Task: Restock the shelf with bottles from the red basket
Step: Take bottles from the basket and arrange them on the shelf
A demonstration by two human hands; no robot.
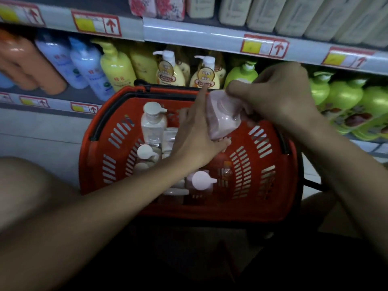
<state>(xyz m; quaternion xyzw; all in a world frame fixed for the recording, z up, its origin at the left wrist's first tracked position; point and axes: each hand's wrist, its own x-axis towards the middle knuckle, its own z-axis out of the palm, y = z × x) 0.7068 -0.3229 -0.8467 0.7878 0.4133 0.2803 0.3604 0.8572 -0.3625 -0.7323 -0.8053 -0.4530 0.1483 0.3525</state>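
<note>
Both your hands hold one pink bottle (222,116) above the red basket (270,175): right hand (275,95) grips its top, left hand (199,137) cups its base. Several capped bottles (153,120) stand inside the basket.

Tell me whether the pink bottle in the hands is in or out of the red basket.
Out: the pink bottle is held tilted above the red basket, right hand gripping its top, left hand supporting its base.
</note>
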